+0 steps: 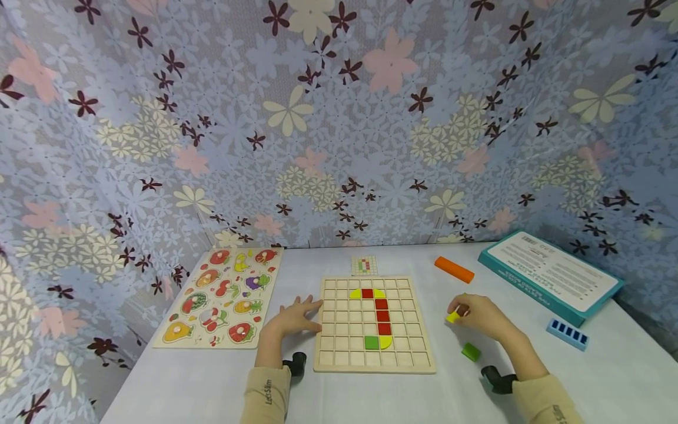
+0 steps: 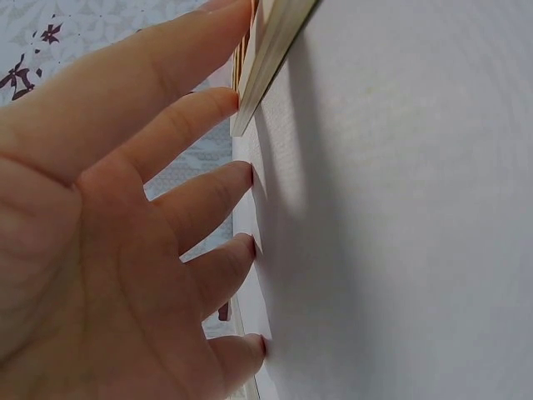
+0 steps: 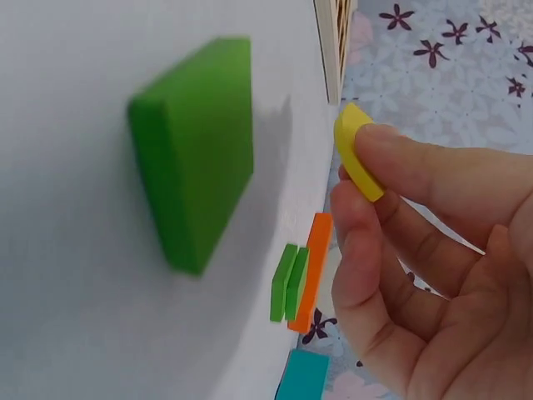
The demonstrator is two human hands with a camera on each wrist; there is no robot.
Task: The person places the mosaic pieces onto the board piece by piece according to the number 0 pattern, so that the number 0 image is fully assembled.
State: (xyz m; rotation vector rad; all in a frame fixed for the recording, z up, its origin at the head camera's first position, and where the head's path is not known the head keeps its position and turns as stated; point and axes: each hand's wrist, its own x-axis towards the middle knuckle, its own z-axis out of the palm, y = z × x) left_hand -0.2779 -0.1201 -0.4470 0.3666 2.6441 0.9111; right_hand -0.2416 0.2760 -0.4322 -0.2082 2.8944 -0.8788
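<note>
Floral cloth [image 1: 339, 147] hangs at the far side, behind a white table [image 1: 175, 394]. Right hand [image 1: 479, 315]: thumb and fingertips closed in a pinch on one small yellow piece [image 3: 350, 146], gap no wider than the piece. Yellow piece is held clear of the table, to the right of the board [image 1: 339, 330] and well apart from it. Left hand [image 1: 293, 318]: fingers spread wide, nothing gripped; thumb and index finger touch the board's left edge. Contact of the other fingertips with the table: cannot tell.

Board lies flat, gridded into square cells. Set in it: a short far row of yellow corner, red square, yellow corner; then three red squares [image 1: 382, 316] running nearer, ending in one of the yellow corners [image 1: 386, 342] with a green square [image 1: 372, 342] to its left.

Near the right hand, on its near side, lies a loose green piece [image 1: 471, 352]. Right wrist view shows two more green pieces [image 3: 281, 287] by the orange bar [image 1: 454, 269]. Farther right: teal box [image 1: 551, 277], printed face up; slotted blue rack [image 1: 568, 334] on its near side. Small gridded card [image 1: 364, 265] just beyond the board's far edge. Left of the left hand: fruit board [image 1: 217, 297].
</note>
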